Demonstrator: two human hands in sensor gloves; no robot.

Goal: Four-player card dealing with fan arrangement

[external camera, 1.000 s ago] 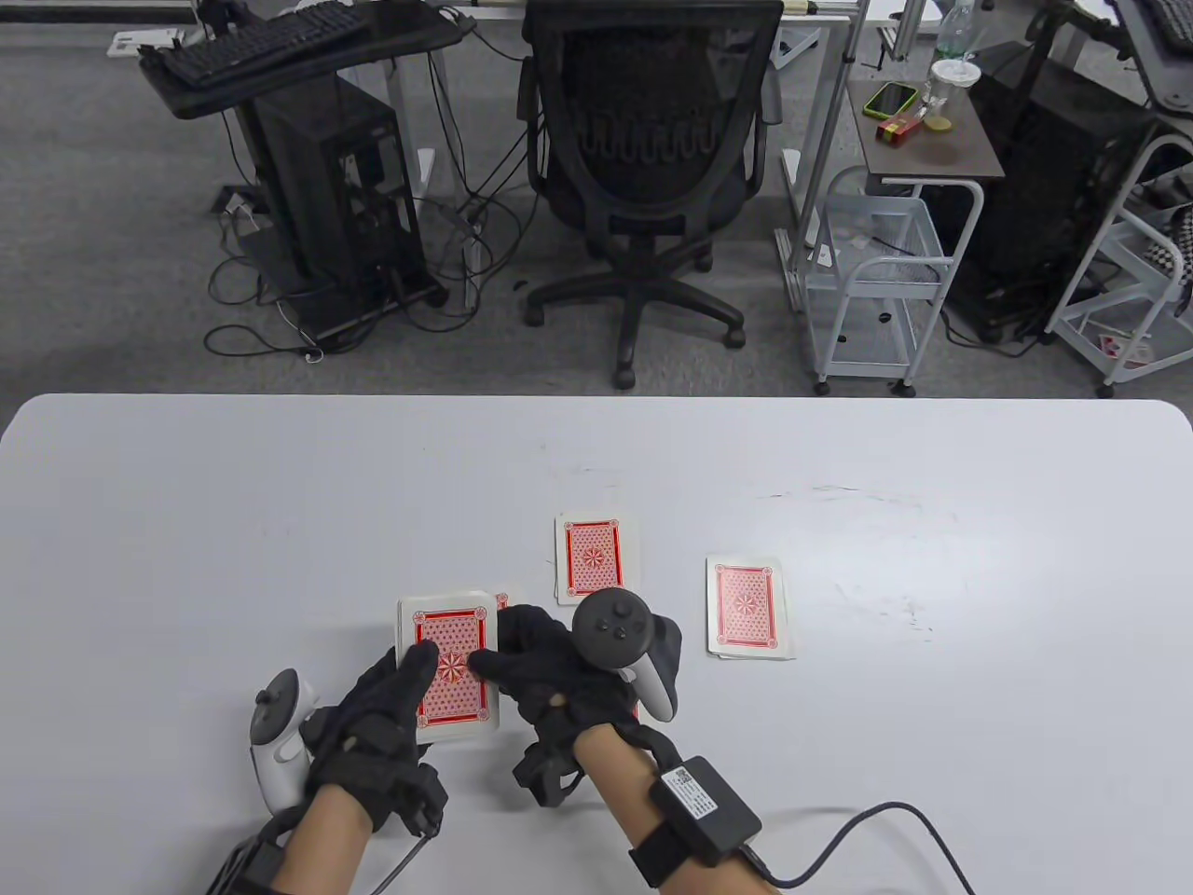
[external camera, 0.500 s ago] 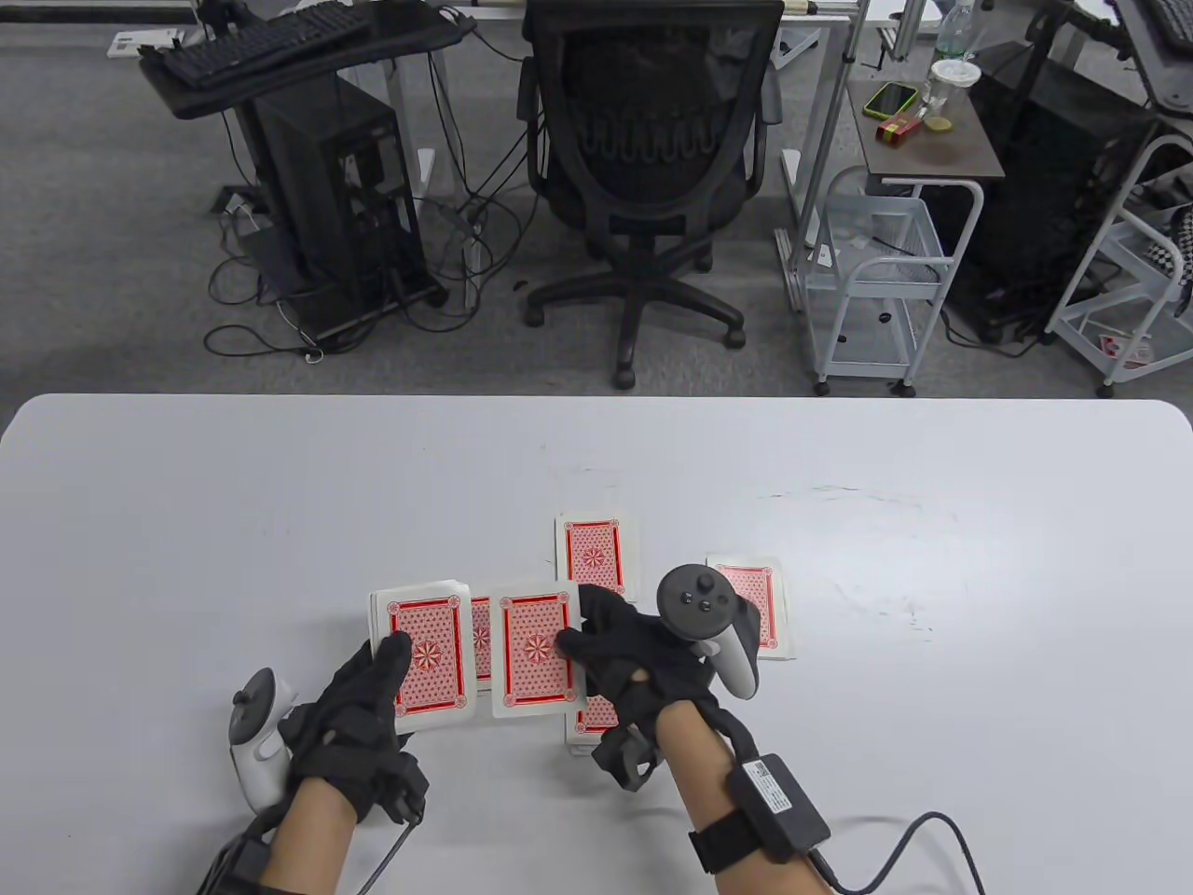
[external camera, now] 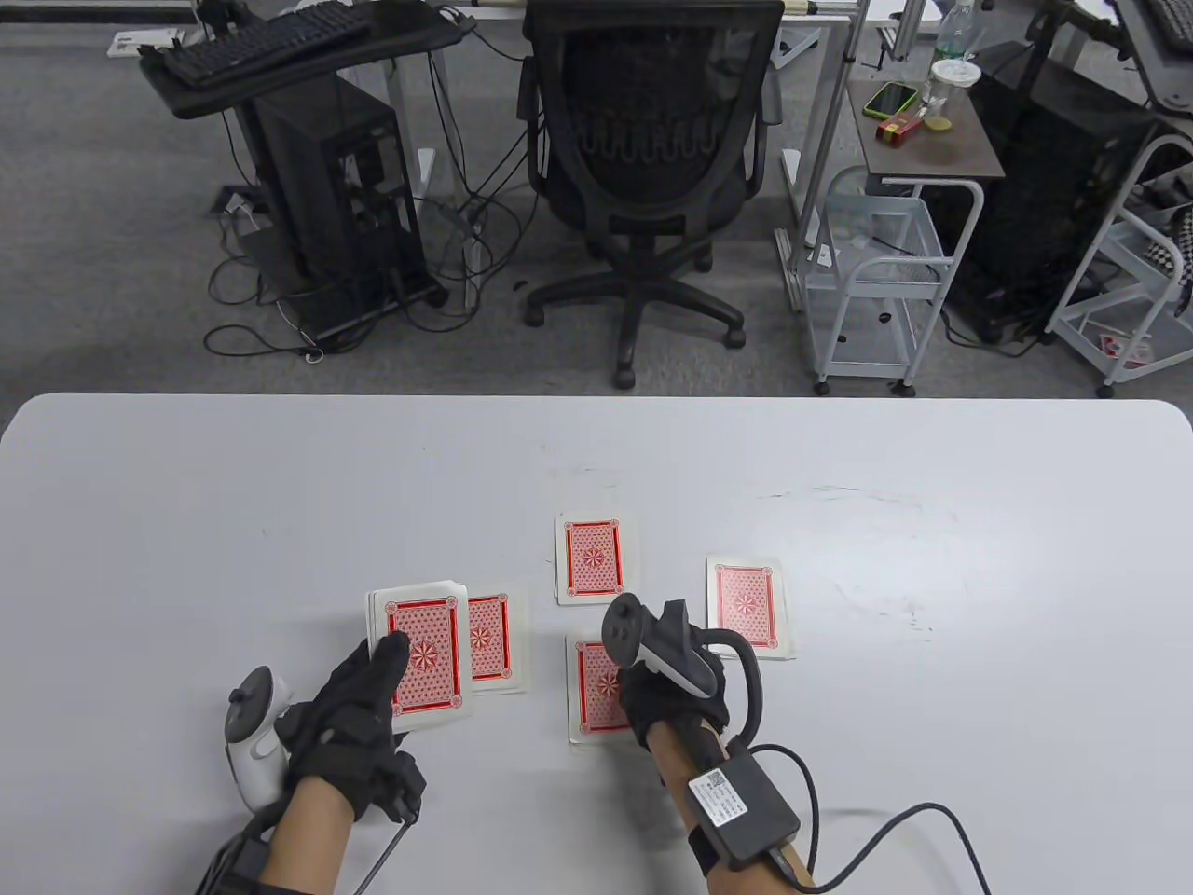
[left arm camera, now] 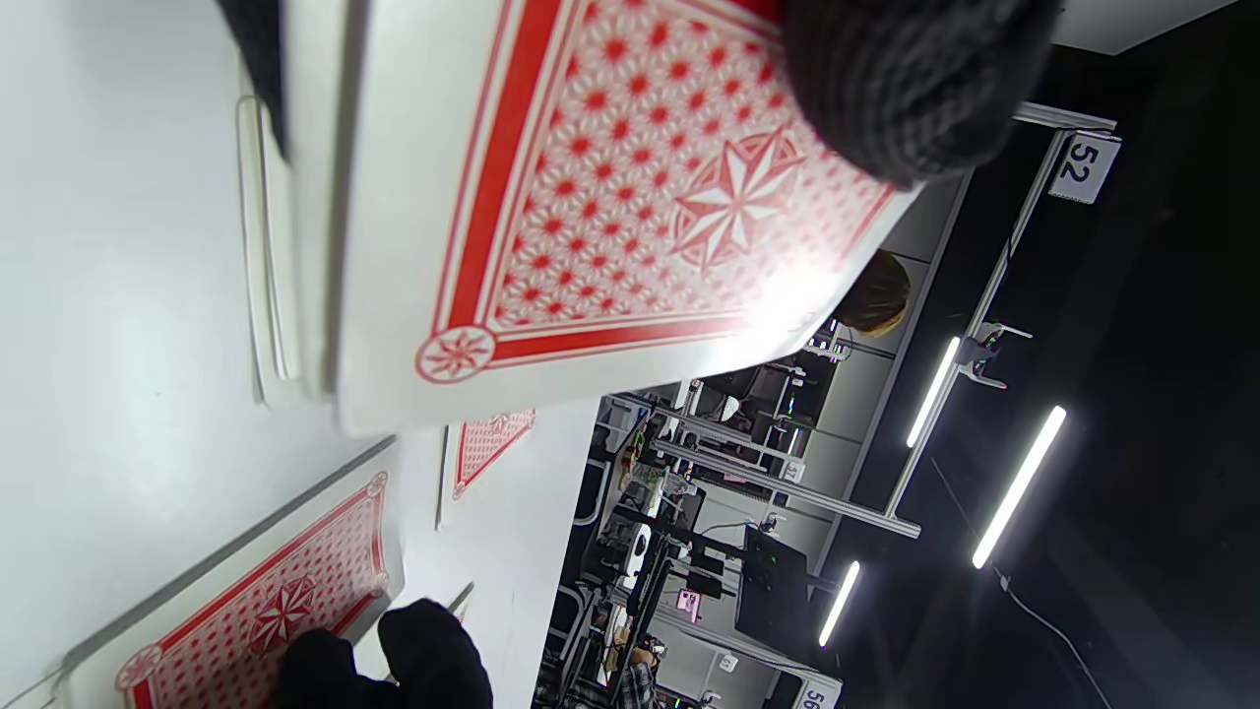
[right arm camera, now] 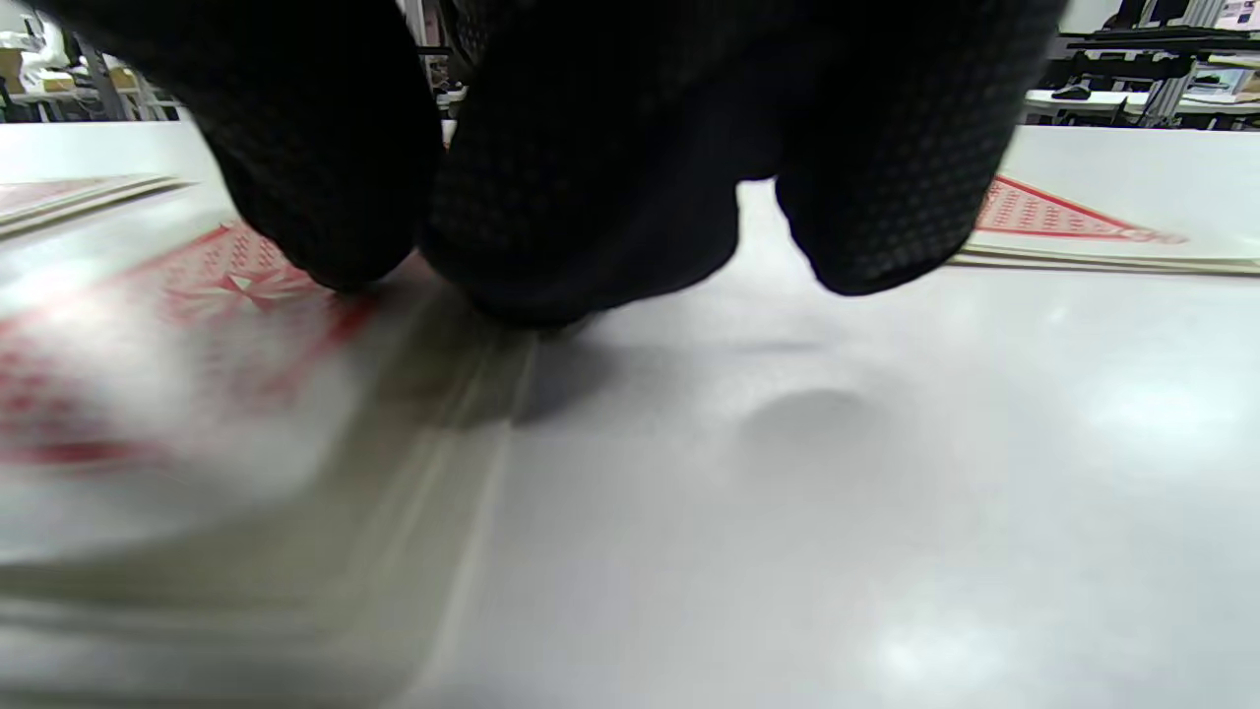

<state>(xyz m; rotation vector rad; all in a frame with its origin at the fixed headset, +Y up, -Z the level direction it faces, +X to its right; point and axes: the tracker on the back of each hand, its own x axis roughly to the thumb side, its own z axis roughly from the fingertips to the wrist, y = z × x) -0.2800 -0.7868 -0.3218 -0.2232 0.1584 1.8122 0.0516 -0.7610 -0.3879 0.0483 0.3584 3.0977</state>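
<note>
Right hand (external camera: 664,695) rests fingertips on the near pile (external camera: 592,692), grip unclear, while left hand (external camera: 354,713) holds the deck (external camera: 419,653).

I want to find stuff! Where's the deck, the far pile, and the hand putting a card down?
deck (external camera: 424,657): table view, top card's back.
far pile (external camera: 594,557): table view, centre star.
right hand (external camera: 664,695): table view, glove's back.

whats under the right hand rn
The right hand rests its fingertips on the near pile of face-down red-backed cards lying on the table. The pile's right part is covered by the hand; whether a card is pinched cannot be seen.
</note>
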